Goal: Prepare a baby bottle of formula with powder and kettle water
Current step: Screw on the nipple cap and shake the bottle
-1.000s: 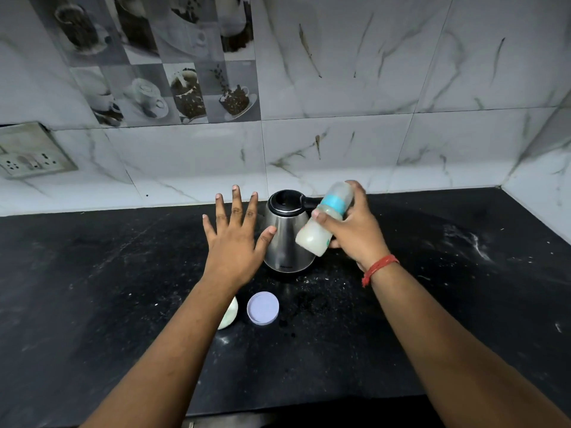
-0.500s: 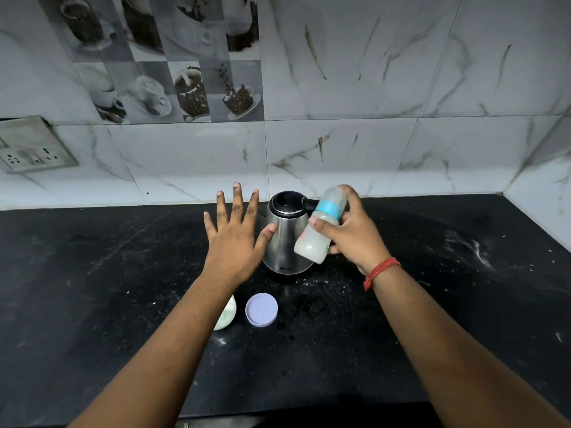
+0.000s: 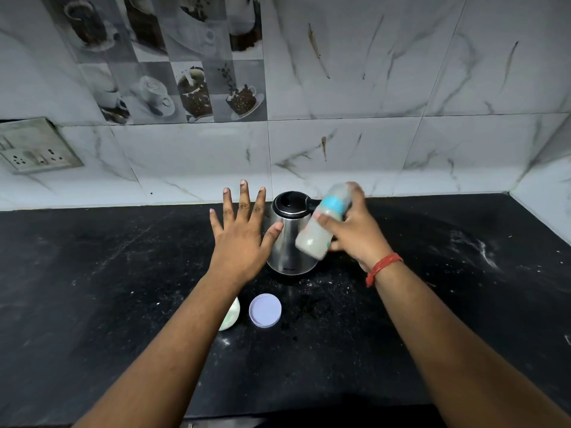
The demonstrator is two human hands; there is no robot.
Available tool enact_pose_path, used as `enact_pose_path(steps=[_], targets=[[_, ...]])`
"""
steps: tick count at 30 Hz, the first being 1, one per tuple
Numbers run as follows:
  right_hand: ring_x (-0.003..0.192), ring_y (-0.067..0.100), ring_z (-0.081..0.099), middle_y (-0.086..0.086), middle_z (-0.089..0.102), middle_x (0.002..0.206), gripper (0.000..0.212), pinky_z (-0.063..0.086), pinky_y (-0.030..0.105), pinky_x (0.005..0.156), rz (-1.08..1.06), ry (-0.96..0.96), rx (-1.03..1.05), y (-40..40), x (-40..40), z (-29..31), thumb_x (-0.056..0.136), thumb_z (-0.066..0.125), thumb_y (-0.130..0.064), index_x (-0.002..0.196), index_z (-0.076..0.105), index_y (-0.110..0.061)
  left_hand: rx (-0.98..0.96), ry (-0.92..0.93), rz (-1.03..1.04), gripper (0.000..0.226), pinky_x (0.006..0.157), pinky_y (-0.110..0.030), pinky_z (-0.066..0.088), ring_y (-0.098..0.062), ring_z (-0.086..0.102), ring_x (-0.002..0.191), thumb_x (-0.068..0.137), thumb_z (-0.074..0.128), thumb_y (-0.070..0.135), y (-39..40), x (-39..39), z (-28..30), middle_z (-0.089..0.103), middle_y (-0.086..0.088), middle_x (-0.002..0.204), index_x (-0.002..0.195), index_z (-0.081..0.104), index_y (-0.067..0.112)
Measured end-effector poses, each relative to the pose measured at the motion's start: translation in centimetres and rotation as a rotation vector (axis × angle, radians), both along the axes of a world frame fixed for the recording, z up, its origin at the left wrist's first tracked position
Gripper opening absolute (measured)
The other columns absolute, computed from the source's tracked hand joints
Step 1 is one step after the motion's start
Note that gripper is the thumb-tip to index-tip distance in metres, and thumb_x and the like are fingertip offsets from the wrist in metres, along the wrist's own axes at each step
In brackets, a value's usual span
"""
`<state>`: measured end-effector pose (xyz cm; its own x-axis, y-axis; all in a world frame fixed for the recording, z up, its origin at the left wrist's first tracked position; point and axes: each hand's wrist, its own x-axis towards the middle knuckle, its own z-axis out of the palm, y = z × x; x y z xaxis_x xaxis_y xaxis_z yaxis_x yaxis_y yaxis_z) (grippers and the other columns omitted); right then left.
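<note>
My right hand (image 3: 355, 236) grips a baby bottle (image 3: 318, 233) with a blue collar and clear cap, tilted with its top pointing up and to the right. Milky white liquid fills it, and it looks motion-blurred. Just behind and left of it a steel kettle (image 3: 285, 251) with a black lid stands on the black counter (image 3: 123, 304). My left hand (image 3: 241, 239) hovers flat with fingers spread, its thumb tip by the kettle's left side. Under my left forearm a pale round container (image 3: 231, 316) is partly hidden, and a lavender lid (image 3: 265, 310) lies beside it.
White marble-pattern wall tiles rise behind the counter, with a socket plate (image 3: 34, 149) on the left wall. Powder specks are scattered around the kettle's base and a white smear (image 3: 482, 248) marks the counter to the right. The counter's front edge runs along the bottom.
The bottle has shifted slightly in my right hand and now looks blurred. My left hand stays spread in the same place by the kettle.
</note>
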<state>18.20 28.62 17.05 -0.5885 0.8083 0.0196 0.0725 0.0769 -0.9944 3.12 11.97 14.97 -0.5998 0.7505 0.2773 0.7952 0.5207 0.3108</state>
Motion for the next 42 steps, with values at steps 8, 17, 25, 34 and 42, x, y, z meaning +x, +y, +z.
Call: enact_pose_path(steps=[8, 17, 25, 34, 42], targets=[[0.100, 0.023, 0.071, 0.001, 0.062, 0.118, 0.076, 0.064, 0.049, 0.066, -0.014, -0.012, -0.003, 0.2, 0.3, -0.3, 0.090, 0.076, -0.027, 0.144, 0.025, -0.043, -0.006, -0.005, 0.002, 0.087, 0.123, -0.066, -0.006, -0.028, -0.030, 0.154, 0.086, -0.008, 0.083, 0.0, -0.3, -0.2, -0.029, 0.005, 0.168, 0.161, -0.010, 0.039], [0.098, 0.024, 0.071, 0.004, 0.061, 0.119, 0.075, 0.064, 0.050, 0.067, -0.074, -0.025, 0.110, 1.0, 0.6, 0.7, 0.090, 0.075, -0.032, 0.146, 0.025, -0.039, 0.005, -0.017, -0.004, 0.088, 0.123, -0.067, -0.005, -0.029, -0.029, 0.155, 0.086, -0.007, 0.083, 0.4, -0.4, -0.4, -0.029, 0.005, 0.169, 0.162, -0.009, 0.039], [0.092, 0.022, 0.072, 0.002, 0.065, 0.112, 0.075, 0.064, 0.048, 0.069, -0.136, 0.012, 0.206, 1.6, 0.5, 1.3, 0.089, 0.075, -0.032, 0.144, 0.025, -0.039, 0.013, -0.025, -0.005, 0.091, 0.123, -0.067, -0.005, -0.030, -0.027, 0.155, 0.085, -0.009, 0.085, 0.6, -0.6, -0.4, -0.026, 0.004, 0.169, 0.162, -0.007, 0.038], [0.092, 0.024, 0.072, 0.001, 0.063, 0.113, 0.073, 0.065, 0.044, 0.066, -0.116, 0.007, 0.195, 1.9, 0.6, 1.8, 0.089, 0.075, -0.031, 0.142, 0.026, -0.038, 0.005, -0.025, -0.006, 0.090, 0.124, -0.066, -0.005, -0.029, -0.027, 0.155, 0.084, -0.009, 0.085, 0.9, -0.9, -0.5, -0.027, 0.004, 0.169, 0.162, -0.009, 0.039], [0.092, 0.024, 0.072, 0.007, 0.065, 0.116, 0.073, 0.064, 0.043, 0.064, -0.167, 0.051, 0.193, 2.6, 0.4, 1.4, 0.089, 0.076, -0.033, 0.141, 0.026, -0.040, 0.006, -0.018, -0.005, 0.092, 0.124, -0.066, -0.004, -0.029, -0.027, 0.155, 0.084, -0.010, 0.085, 1.2, -1.3, -0.5, -0.027, 0.004, 0.169, 0.162, -0.007, 0.038]])
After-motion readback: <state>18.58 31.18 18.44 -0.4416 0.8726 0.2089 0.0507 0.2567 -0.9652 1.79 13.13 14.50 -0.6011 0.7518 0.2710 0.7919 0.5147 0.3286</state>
